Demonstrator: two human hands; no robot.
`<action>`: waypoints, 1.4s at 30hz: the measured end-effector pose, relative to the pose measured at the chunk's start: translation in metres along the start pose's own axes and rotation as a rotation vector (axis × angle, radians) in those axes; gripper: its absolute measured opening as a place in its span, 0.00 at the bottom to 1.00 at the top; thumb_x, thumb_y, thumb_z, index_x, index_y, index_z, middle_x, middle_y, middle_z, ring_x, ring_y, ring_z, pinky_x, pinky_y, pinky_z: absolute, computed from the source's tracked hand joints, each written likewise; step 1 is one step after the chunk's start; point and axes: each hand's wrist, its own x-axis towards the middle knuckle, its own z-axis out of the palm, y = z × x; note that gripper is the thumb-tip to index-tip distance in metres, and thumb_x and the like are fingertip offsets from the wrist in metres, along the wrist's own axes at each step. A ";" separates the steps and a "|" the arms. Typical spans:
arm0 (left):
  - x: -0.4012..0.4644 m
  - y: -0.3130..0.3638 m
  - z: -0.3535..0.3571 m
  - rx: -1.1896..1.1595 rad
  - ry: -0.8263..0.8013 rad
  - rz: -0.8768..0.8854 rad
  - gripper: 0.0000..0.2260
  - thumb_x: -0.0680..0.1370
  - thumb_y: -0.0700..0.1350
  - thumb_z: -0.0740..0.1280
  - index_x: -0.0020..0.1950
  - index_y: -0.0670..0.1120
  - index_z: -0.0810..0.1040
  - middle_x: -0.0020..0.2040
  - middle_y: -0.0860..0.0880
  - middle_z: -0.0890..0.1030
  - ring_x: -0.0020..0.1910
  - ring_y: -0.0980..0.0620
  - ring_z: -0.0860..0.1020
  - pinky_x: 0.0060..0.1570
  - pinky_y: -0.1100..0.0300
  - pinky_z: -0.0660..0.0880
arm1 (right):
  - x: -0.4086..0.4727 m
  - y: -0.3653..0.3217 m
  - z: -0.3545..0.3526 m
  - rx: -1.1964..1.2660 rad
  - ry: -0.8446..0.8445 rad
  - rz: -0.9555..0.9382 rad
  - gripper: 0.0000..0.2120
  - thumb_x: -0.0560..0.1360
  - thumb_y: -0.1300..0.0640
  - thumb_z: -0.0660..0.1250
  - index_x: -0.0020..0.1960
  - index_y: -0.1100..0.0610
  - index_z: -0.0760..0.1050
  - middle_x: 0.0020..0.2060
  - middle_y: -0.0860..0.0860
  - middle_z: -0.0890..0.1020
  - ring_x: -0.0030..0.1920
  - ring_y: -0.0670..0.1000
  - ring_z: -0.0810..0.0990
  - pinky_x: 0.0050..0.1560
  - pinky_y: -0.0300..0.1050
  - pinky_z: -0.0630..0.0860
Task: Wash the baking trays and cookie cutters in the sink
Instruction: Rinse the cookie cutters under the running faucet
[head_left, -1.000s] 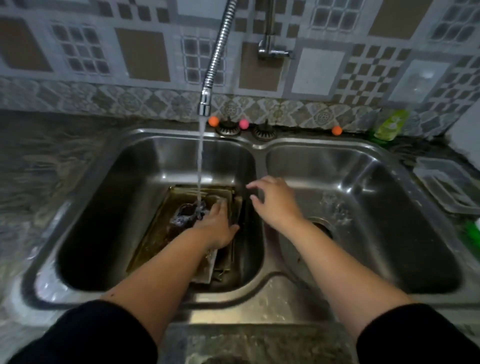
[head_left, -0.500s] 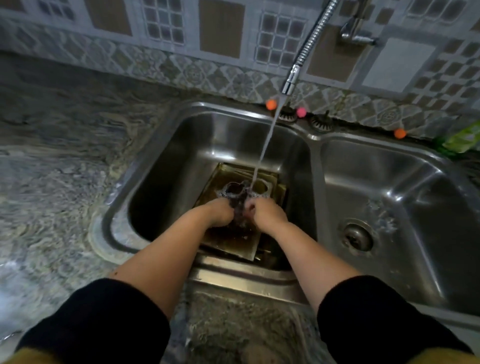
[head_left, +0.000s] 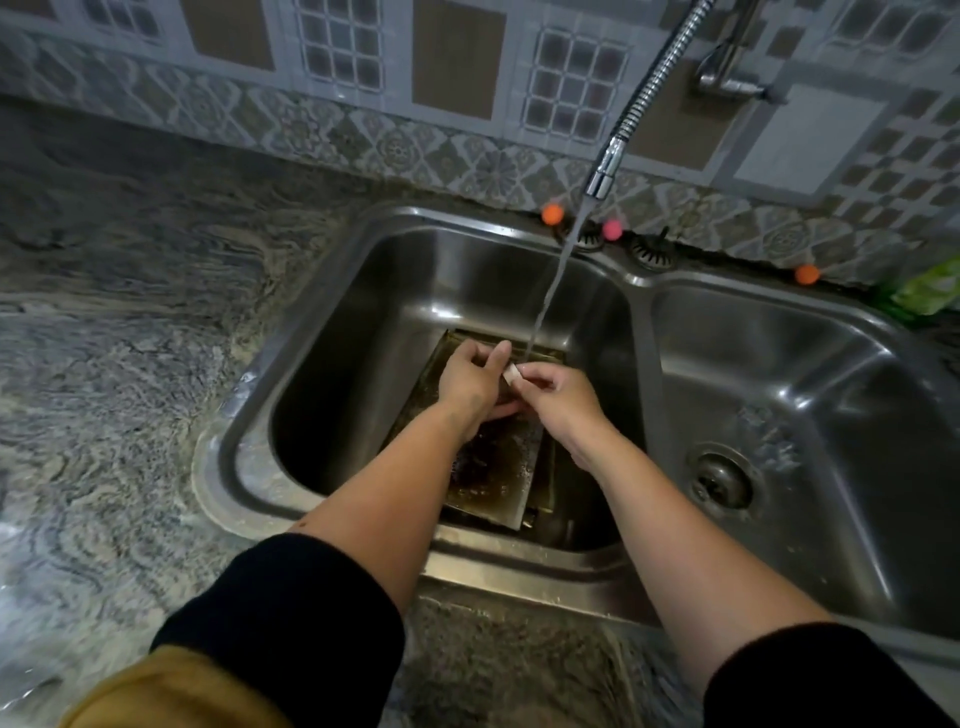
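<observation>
Baking trays (head_left: 488, 467) lie stacked in the sink (head_left: 332, 332)'s left basin, brown residue showing; we judge washing barely begun. Left hand (head_left: 470, 382) and right hand (head_left: 558, 397) together pinch a small pale item (head_left: 511, 373), possibly a cutter, beside the running stream (head_left: 550, 291). Basin walls crowd the trays; the right basin offers room.
</observation>
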 end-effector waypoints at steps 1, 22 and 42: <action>0.000 0.001 0.002 -0.041 0.001 -0.023 0.07 0.82 0.48 0.61 0.51 0.46 0.74 0.51 0.44 0.81 0.48 0.47 0.83 0.42 0.53 0.82 | 0.000 0.000 -0.002 -0.074 0.022 -0.038 0.13 0.78 0.61 0.64 0.61 0.56 0.78 0.57 0.49 0.80 0.57 0.47 0.77 0.60 0.40 0.72; -0.011 0.001 -0.004 -0.065 -0.146 -0.087 0.14 0.83 0.47 0.57 0.63 0.46 0.77 0.56 0.45 0.81 0.57 0.48 0.79 0.60 0.52 0.77 | 0.018 -0.005 0.004 0.261 0.071 0.019 0.13 0.76 0.57 0.67 0.60 0.49 0.78 0.57 0.47 0.79 0.54 0.45 0.77 0.50 0.36 0.74; -0.001 -0.012 0.137 1.224 -0.331 0.390 0.27 0.83 0.54 0.52 0.79 0.47 0.49 0.80 0.50 0.42 0.78 0.52 0.40 0.74 0.42 0.44 | 0.029 0.100 -0.185 -0.035 0.541 0.135 0.15 0.70 0.50 0.74 0.54 0.52 0.76 0.52 0.52 0.81 0.52 0.53 0.80 0.57 0.53 0.77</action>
